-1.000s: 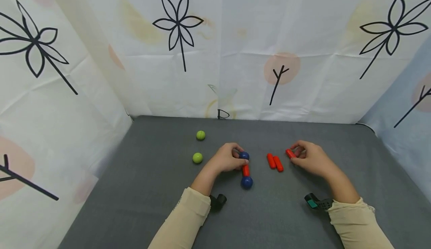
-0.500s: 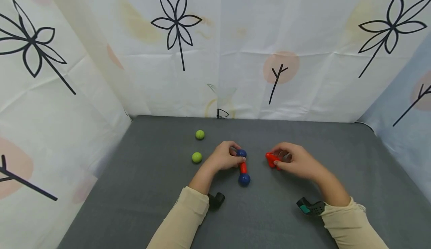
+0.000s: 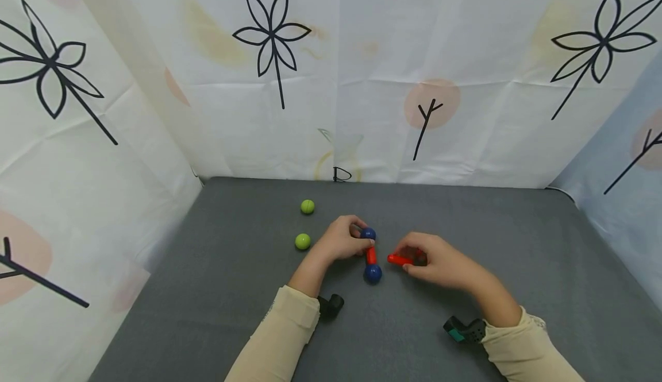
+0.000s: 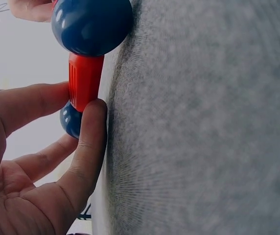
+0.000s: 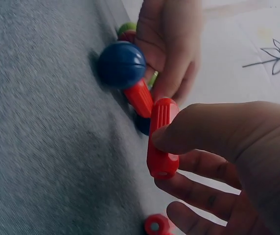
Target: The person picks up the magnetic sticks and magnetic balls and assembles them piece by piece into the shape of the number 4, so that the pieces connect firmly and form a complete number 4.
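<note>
Two green balls (image 3: 303,242) sit on the grey desk (image 3: 233,290), left of the left hand (image 3: 341,240); another red stick (image 5: 164,222) shows partly beyond the fingers of the right hand (image 3: 439,261). The left hand pinches a red bar (image 3: 371,255) joining two blue balls (image 3: 373,274). The right hand pinches a red rod (image 3: 398,259), its end pointing at that bar. Compared with half a second ago, the right hand is closer to the blue balls.

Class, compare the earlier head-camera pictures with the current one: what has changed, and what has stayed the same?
The right hand, holding a red rod, has moved left, toward the dumbbell-shaped assembly; the rod now points more crosswise. The left hand and that assembly have shifted slightly left. The left hand still holds the assembly, and the two green balls stay put.
</note>
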{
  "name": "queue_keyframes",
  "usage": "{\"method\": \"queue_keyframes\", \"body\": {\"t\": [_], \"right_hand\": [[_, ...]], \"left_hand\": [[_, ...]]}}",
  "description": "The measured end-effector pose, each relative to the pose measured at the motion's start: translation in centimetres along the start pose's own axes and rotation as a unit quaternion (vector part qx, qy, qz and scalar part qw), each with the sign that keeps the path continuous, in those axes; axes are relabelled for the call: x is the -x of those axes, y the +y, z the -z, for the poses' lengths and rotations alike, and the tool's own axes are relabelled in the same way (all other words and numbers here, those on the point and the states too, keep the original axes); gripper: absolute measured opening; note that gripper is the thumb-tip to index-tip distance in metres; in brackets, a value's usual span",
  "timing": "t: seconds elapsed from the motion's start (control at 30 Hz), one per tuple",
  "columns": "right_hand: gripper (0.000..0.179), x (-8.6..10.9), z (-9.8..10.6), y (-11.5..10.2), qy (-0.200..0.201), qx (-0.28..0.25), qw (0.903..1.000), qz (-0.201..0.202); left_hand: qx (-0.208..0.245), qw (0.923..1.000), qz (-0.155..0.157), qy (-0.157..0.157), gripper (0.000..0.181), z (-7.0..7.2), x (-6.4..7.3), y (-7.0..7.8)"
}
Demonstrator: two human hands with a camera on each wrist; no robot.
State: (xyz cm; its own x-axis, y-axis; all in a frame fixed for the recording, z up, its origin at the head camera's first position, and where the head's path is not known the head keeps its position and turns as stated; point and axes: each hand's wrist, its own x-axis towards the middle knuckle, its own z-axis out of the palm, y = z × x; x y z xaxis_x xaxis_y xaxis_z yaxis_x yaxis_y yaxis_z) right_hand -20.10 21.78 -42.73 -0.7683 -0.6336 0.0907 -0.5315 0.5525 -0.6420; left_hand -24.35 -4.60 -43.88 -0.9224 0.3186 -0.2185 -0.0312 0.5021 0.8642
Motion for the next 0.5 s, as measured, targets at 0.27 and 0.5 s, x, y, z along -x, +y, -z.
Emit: {"method": "queue_keyframes", "body": {"t": [0.27,0.5], "right_hand": [[0.027,-0.2,-0.7,-0.5,-0.006,0.012,0.9995,0.029],[0.028,-0.3,-1.3,-0.4,-0.011,0.021,0.9991,0.035]], "left_hand": [[0.004,1.0000,0.002,0.002,0.038,0.1,0.0,-0.1],[0.001,1.0000,0.000,0.002,0.038,0.1,0.2,0.0]]}}
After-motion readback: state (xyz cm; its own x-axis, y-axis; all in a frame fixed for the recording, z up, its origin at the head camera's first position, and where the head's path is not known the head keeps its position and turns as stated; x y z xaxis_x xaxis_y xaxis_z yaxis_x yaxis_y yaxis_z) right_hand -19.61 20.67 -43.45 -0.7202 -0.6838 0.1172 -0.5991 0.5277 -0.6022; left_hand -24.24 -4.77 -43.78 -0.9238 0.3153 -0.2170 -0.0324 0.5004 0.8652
